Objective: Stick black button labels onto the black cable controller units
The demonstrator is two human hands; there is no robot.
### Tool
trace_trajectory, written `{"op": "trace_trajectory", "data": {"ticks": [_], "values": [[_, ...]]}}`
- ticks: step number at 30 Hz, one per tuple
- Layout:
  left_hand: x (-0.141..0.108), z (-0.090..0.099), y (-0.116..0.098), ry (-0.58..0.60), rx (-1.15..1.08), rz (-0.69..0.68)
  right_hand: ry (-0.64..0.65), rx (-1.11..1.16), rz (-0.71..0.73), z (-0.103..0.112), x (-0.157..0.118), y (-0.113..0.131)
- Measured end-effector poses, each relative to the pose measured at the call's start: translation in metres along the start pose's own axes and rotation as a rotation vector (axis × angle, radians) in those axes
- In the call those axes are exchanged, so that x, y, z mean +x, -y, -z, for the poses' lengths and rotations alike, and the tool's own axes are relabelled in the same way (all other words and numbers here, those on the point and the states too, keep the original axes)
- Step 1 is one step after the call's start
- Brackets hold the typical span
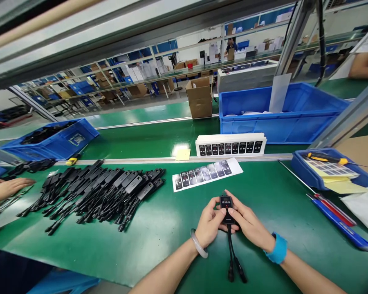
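Evidently, the unit [228, 219] is held face-up for a clear view: left hand [209, 223] and right hand [249, 225] flank it over the near part of the table [159, 249]. Each grip pinches a side of it, thumbs meeting on the front and fingers curled behind, which probably keeps it steady under thumb pressure. Its two leads trail toward the near edge, clear of both thumbs.

Toward the far edge, a label sheet [205, 175] lies aslant, seemingly for a short reach; a stack [233, 139] of similar sheets stands just past that edge. The pile [110, 192] fills the left part, most leads pointing nearward, perhaps for easy picking. A tray [297, 167] sits at the far right corner.
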State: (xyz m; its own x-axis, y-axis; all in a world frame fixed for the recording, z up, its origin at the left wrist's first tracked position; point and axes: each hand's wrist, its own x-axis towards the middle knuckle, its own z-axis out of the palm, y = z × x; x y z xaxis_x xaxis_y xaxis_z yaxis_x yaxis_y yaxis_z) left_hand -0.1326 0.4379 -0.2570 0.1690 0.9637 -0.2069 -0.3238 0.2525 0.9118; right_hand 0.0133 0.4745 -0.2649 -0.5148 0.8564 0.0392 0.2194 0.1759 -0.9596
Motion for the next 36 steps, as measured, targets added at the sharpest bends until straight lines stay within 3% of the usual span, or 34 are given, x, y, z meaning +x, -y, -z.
{"op": "trace_trajectory", "data": {"ticks": [7, 10, 13, 15, 16, 18, 21, 25, 30, 33, 36], "values": [[0.003, 0.003, 0.007, -0.002, 0.032, -0.011, -0.018, -0.132, 0.001, -0.009, -0.002, -0.004], [0.004, 0.004, 0.006, -0.006, -0.055, -0.027, -0.089, -0.251, 0.093, -0.011, 0.0, -0.001], [0.005, 0.011, -0.002, 0.1, 0.001, -0.085, -0.114, -0.452, 0.221, -0.003, 0.002, 0.0], [0.006, 0.024, -0.011, 0.105, 0.303, -0.196, -0.13, -0.602, 0.208, 0.011, 0.004, -0.004], [0.006, 0.031, -0.017, 0.053, 0.521, -0.274, -0.156, -0.693, 0.171, 0.022, 0.006, -0.007], [0.008, 0.045, -0.026, -0.124, 0.968, -0.391, -0.216, -0.906, 0.063, 0.046, 0.009, -0.016], [0.011, 0.057, -0.031, -0.349, 1.392, -0.361, -0.276, -1.128, -0.025, 0.078, 0.023, -0.024], [0.015, 0.058, -0.025, -0.41, 1.593, -0.293, -0.261, -0.989, 0.114, 0.091, 0.069, -0.019], [0.02, 0.06, -0.023, -0.375, 1.63, -0.282, -0.236, -0.818, 0.192, 0.071, 0.133, -0.016], [0.021, 0.065, -0.025, -0.335, 1.626, -0.249, -0.271, -0.715, 0.196, 0.061, 0.149, -0.023], [0.022, 0.067, -0.024, -0.336, 1.595, -0.266, -0.312, -0.596, 0.193, 0.062, 0.148, -0.028]]}}
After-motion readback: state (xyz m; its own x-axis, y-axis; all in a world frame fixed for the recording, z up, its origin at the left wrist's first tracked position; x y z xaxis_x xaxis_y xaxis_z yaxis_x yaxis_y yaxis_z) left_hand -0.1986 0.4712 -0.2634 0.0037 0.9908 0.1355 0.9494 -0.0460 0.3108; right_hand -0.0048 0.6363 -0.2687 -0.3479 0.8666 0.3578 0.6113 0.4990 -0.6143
